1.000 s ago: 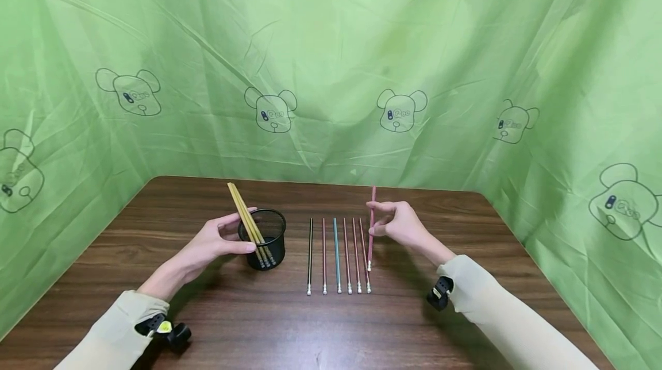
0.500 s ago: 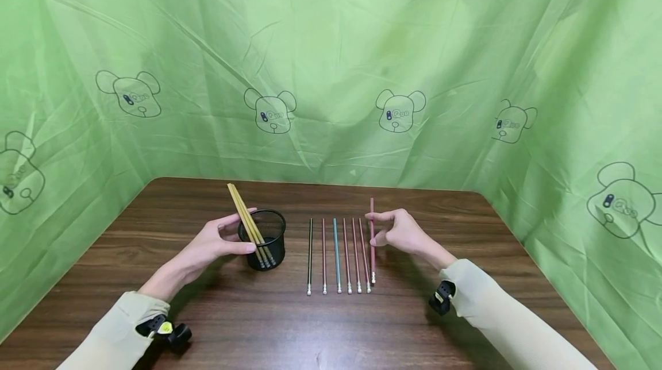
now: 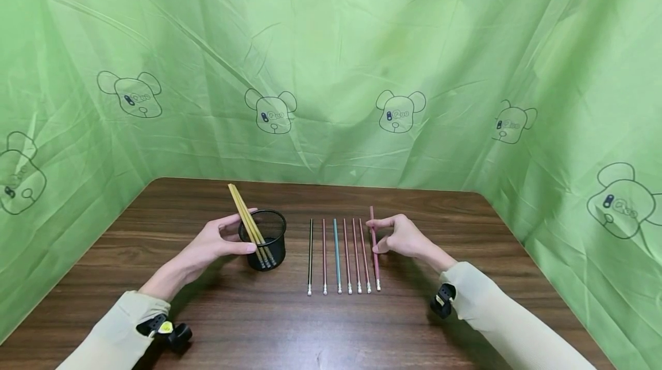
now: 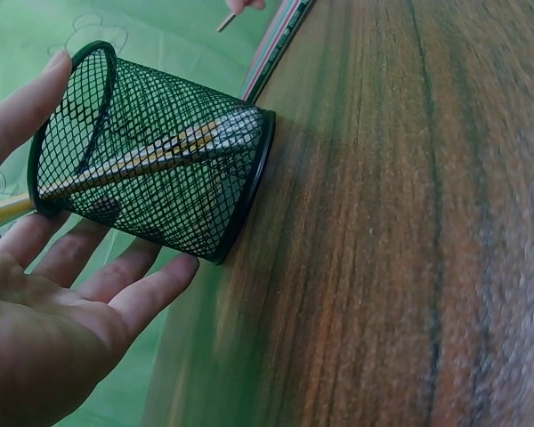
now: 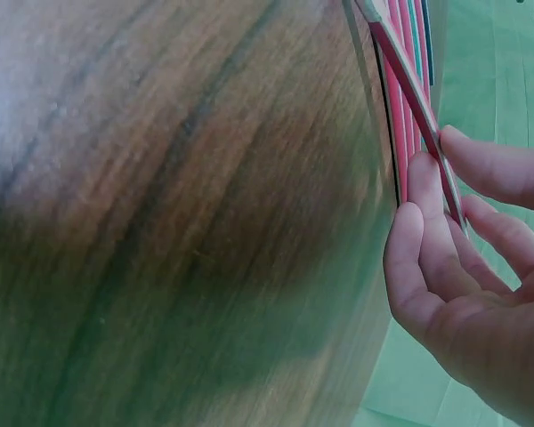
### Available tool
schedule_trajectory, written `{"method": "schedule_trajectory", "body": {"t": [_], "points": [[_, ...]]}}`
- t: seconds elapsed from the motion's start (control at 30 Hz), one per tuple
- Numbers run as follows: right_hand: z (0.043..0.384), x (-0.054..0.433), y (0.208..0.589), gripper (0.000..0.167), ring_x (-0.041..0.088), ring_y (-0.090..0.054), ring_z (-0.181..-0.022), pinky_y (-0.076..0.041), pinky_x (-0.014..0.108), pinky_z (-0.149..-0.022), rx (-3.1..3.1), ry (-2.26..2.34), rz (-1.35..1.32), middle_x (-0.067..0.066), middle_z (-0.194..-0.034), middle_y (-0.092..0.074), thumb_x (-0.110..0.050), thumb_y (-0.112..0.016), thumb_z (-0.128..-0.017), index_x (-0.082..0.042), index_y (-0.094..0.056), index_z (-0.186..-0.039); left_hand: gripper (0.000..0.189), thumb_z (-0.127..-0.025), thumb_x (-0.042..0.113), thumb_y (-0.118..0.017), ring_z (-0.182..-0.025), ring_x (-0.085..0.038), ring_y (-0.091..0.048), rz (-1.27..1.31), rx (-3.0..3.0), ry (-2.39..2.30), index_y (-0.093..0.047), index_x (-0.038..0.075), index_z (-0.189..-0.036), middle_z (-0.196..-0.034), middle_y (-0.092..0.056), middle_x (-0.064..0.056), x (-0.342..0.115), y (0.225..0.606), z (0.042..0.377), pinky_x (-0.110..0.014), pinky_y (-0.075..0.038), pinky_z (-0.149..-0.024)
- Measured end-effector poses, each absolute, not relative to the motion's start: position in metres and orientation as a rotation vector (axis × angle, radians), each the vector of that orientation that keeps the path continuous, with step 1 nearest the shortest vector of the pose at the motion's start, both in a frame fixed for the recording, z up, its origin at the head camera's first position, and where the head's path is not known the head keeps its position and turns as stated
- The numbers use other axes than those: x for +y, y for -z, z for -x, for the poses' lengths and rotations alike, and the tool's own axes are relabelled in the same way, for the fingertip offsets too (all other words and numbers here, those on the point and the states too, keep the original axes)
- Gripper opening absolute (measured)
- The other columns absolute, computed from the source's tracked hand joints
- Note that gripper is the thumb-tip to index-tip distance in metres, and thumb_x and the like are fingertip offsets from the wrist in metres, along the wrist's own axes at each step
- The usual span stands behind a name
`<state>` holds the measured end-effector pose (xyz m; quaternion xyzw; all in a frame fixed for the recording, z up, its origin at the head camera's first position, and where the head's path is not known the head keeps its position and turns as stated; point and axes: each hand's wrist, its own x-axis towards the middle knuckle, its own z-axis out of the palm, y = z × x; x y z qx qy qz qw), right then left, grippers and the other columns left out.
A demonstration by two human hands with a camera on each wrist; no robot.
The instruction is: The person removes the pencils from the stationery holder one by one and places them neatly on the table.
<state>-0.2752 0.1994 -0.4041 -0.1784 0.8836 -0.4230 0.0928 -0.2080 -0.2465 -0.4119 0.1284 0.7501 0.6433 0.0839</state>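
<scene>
A black mesh pencil cup [image 3: 277, 252] stands at the left middle of the table, gripped by my left hand [image 3: 209, 241]. In the left wrist view the thumb sits at the cup's rim and the fingers lie along its mesh wall [image 4: 187, 169]. Several yellow pencils [image 3: 240, 203] lean in it, eraser ends down. My right hand [image 3: 405, 238] pinches a pink pencil [image 3: 376, 269] between thumb and fingers. Its eraser end points toward me, beside the row's right end. In the right wrist view this pencil [image 5: 409, 80] slants across the others.
Between the hands a row of pencils lies side by side, erasers toward me: a dark one [image 3: 310, 255], a pink one [image 3: 324, 255], a blue one [image 3: 337, 255] and several more pink ones [image 3: 357, 255]. Green cloth [image 3: 331, 42] hangs behind the brown wooden table [image 3: 248, 324].
My right hand has brought the pink pencil toward me and slightly right, so its eraser end now nearly lines up with the row. The left hand and cup have stayed put.
</scene>
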Motion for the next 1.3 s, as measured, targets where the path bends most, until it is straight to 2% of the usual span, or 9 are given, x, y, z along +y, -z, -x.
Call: {"method": "schedule_trajectory", "body": {"t": [0.17, 0.3, 0.53, 0.7, 0.87, 0.97, 1.13, 1.2, 1.3], "points": [[0.275, 0.198, 0.409, 0.066, 0.026, -0.060, -0.111, -0.050, 0.030, -0.081, 2.636, 1.256, 0.517, 0.014, -0.118, -0.076, 0.003, -0.090, -0.070, 0.000, -0.071, -0.134, 0.081, -0.090, 0.012, -0.085, -0.124, -0.027, -0.064, -0.367, 2.261, -1.893, -0.045, 0.011, -0.161, -0.150, -0.055, -0.026, -0.246, 0.411, 0.208, -0.031, -0.052, -0.097], [0.275, 0.198, 0.410, 0.065, 0.026, -0.060, -0.115, -0.051, 0.031, -0.081, 2.633, 1.264, 0.509, 0.015, -0.119, -0.076, 0.003, -0.090, -0.071, 0.001, -0.072, -0.133, 0.081, -0.090, 0.013, -0.085, -0.125, -0.026, -0.064, -0.357, 2.278, -1.878, -0.045, 0.012, -0.161, -0.149, -0.056, -0.025, -0.247, 0.411, 0.208, -0.031, -0.050, -0.098], [0.276, 0.199, 0.414, 0.064, 0.019, -0.071, -0.086, -0.055, 0.029, -0.076, 2.588, 1.305, 0.479, 0.019, -0.119, -0.075, 0.004, -0.089, -0.072, 0.004, -0.070, -0.133, 0.081, -0.090, 0.013, -0.085, -0.125, -0.029, -0.064, -0.375, 2.262, -1.893, -0.045, 0.011, -0.161, -0.150, -0.053, -0.027, -0.247, 0.411, 0.209, -0.030, -0.050, -0.098], [0.277, 0.200, 0.416, 0.063, 0.012, -0.070, -0.077, -0.055, 0.028, -0.073, 2.574, 1.313, 0.455, 0.020, -0.120, -0.074, 0.004, -0.089, -0.073, 0.004, -0.070, -0.134, 0.081, -0.089, 0.012, -0.085, -0.124, -0.028, -0.064, -0.364, 2.249, -1.906, -0.046, 0.010, -0.160, -0.151, -0.052, -0.027, -0.247, 0.412, 0.209, -0.031, -0.051, -0.098], [0.277, 0.199, 0.415, 0.062, 0.016, -0.074, -0.075, -0.056, 0.031, -0.082, 2.583, 1.287, 0.446, 0.020, -0.127, -0.072, 0.003, -0.090, -0.073, 0.004, -0.071, -0.132, 0.080, -0.090, 0.013, -0.085, -0.128, -0.029, -0.062, -0.352, 2.265, -1.889, -0.047, 0.012, -0.160, -0.152, -0.052, -0.025, -0.246, 0.411, 0.208, -0.031, -0.050, -0.098], [0.276, 0.200, 0.415, 0.061, 0.015, -0.071, -0.084, -0.054, 0.034, -0.088, 2.595, 1.258, 0.453, 0.020, -0.129, -0.071, 0.002, -0.091, -0.072, 0.004, -0.072, -0.131, 0.080, -0.090, 0.014, -0.085, -0.129, -0.031, -0.061, -0.364, 2.266, -1.884, -0.046, 0.011, -0.160, -0.152, -0.052, -0.026, -0.245, 0.412, 0.207, -0.031, -0.050, -0.099], [0.277, 0.199, 0.416, 0.060, 0.030, -0.061, -0.124, -0.045, 0.048, -0.108, 2.600, 1.225, 0.497, 0.018, -0.129, -0.071, 0.001, -0.092, -0.072, 0.004, -0.073, -0.128, 0.082, -0.090, 0.013, -0.085, -0.127, -0.032, -0.062, -0.360, 2.262, -1.887, -0.045, 0.009, -0.160, -0.151, -0.052, -0.027, -0.245, 0.412, 0.207, -0.031, -0.050, -0.098], [0.279, 0.198, 0.416, 0.059, 0.037, -0.048, -0.139, -0.039, 0.053, -0.113, 2.603, 1.216, 0.512, 0.016, -0.129, -0.072, 0.001, -0.092, -0.071, 0.004, -0.074, -0.127, 0.081, -0.090, 0.014, -0.085, -0.127, -0.031, -0.062, -0.357, 2.265, -1.887, -0.045, 0.009, -0.160, -0.151, -0.052, -0.027, -0.246, 0.411, 0.206, -0.032, -0.050, -0.098], [0.279, 0.196, 0.416, 0.058, 0.035, -0.051, -0.135, -0.047, 0.047, -0.105, 2.599, 1.214, 0.519, 0.017, -0.128, -0.072, 0.002, -0.091, -0.071, 0.005, -0.074, -0.127, 0.080, -0.090, 0.014, -0.085, -0.127, -0.030, -0.062, -0.362, 2.268, -1.887, -0.046, 0.010, -0.160, -0.151, -0.052, -0.027, -0.246, 0.410, 0.207, -0.031, -0.050, -0.098]]}}
